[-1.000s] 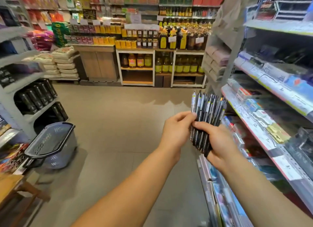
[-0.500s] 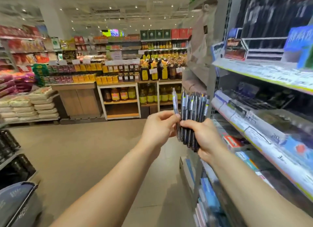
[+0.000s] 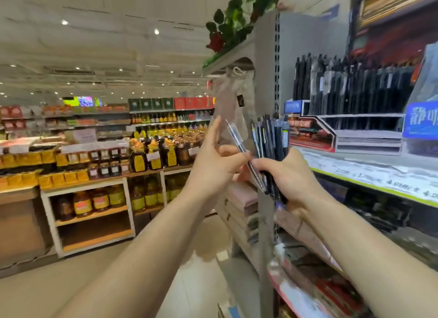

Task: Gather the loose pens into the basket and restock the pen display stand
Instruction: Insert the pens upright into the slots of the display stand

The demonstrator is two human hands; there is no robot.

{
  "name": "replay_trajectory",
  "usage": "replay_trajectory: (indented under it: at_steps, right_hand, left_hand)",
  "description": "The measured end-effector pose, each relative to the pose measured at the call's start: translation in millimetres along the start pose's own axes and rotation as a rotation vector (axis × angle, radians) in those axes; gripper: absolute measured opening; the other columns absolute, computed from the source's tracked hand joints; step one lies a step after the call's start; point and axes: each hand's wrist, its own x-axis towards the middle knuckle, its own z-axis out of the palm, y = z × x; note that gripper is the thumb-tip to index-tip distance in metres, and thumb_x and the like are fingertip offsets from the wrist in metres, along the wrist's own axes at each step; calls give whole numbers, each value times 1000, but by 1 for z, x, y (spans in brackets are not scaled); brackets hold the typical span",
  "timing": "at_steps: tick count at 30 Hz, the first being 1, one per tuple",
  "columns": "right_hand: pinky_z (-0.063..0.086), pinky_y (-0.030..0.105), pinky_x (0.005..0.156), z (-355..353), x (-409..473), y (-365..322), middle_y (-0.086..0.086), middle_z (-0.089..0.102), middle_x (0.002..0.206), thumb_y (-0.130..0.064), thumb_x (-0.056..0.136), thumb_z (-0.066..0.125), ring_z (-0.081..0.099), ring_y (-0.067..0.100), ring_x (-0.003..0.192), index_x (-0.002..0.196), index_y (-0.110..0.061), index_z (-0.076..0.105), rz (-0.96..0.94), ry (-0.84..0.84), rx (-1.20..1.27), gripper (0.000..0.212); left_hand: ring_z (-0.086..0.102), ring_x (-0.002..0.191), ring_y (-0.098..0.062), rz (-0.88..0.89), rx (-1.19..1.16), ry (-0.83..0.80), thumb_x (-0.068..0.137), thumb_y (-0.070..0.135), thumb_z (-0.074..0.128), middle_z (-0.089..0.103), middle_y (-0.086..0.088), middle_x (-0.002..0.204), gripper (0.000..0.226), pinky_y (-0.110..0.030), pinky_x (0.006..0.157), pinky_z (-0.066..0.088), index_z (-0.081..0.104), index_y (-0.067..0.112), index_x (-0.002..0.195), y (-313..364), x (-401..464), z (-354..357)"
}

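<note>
Two bare hands meet at chest height in a shop aisle. The right hand is clenched around a bundle of pens, dark barrels standing upright with their tops fanned above the fist and their tips poking out below it. The left hand pinches one pen between thumb and fingertips; its other fingers are straight and raised. That pen is tilted, top leaning left, its lower end lying against the bundle just at the right hand's forefinger. It looks to be in the middle of being drawn out of the bundle. Judging by their look, the pens are light, stiff and smooth, so a loose fist could let some slide; the middle of the barrel seems the safest place to pinch one. Beyond the hands, to the right, a shelf carries the pen stand, its upper rows already crowded with dark pens, blurred by camera motion. No basket is in view. To the left, well apart, stand shelves of bottles and jars.
</note>
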Motion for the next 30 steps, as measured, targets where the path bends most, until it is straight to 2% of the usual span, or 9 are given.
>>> replay_trajectory:
  at_steps: [2, 4, 6, 9, 13, 17, 22, 25, 30]
  right_hand:
    - [52, 35, 58, 3, 27, 2, 3, 70, 66, -10, 77, 78, 64, 19, 58, 83, -13, 68, -20, 73, -18, 12]
    - [47, 30, 50, 1, 48, -2, 2, 65, 61, -12, 75, 77, 60, 18, 52, 84, -12, 67, -26, 148, -14, 14]
    - [49, 29, 49, -5, 62, -10, 2, 68, 63, -17, 73, 78, 62, 16, 54, 92, -11, 67, -54, 233, -83, 23]
    - [55, 33, 55, -21, 71, -25, 6, 74, 73, -9, 82, 77, 65, 18, 59, 104, -8, 65, -88, 332, -101, 25]
    - [57, 31, 54, -53, 74, -61, 8, 75, 73, 1, 85, 75, 70, 20, 59, 99, -6, 65, -120, 424, -134, 18]
    - [55, 29, 51, -94, 72, -102, 6, 71, 68, 2, 86, 75, 70, 20, 56, 97, -10, 59, -187, 492, -246, 23]
    - [53, 29, 47, -141, 76, -136, 1, 65, 53, 2, 83, 75, 65, 19, 48, 89, -14, 49, -212, 568, -377, 32]
    - [47, 24, 41, -154, 79, -136, 1, 64, 51, 2, 83, 73, 62, 18, 42, 86, -14, 49, -218, 558, -442, 29]
    - [44, 22, 41, -162, 86, -127, -4, 65, 53, -13, 86, 75, 59, 14, 42, 89, -21, 52, -231, 585, -473, 24]
  left_hand:
    - [68, 66, -11, 9, -36, -110, 87, 3, 74, 68, 0, 76, 95, -24, 55, 53, 22, 48, 153, -7, 36, -8]
    - [67, 64, -11, 12, -63, -191, 85, -1, 74, 66, 3, 70, 94, -25, 54, 54, 27, 49, 150, -9, 74, -9]
    - [68, 65, -13, 49, -114, -275, 86, -4, 72, 65, 5, 66, 90, -29, 57, 56, 30, 46, 148, -9, 105, -3]
    - [68, 64, -13, 113, -161, -355, 87, -6, 68, 62, 8, 61, 80, -33, 59, 60, 35, 43, 139, -8, 138, 18]
    - [71, 65, -23, 211, -200, -345, 87, 0, 69, 64, 7, 62, 71, -48, 69, 63, 35, 47, 129, 0, 165, 58]
    - [74, 69, -23, 346, -222, -309, 89, 10, 66, 71, -4, 70, 63, -39, 67, 63, 34, 45, 129, 5, 179, 102]
    - [72, 65, -14, 423, -96, -229, 92, 19, 66, 70, 10, 75, 49, -44, 67, 62, 38, 50, 118, 3, 175, 153]
    - [71, 68, -16, 473, -21, -215, 92, 19, 66, 68, 4, 79, 44, -45, 72, 60, 41, 47, 116, -4, 169, 179]
    - [64, 63, -6, 696, 181, -284, 94, 23, 64, 67, 8, 75, 43, -26, 63, 54, 39, 43, 122, -9, 163, 205]
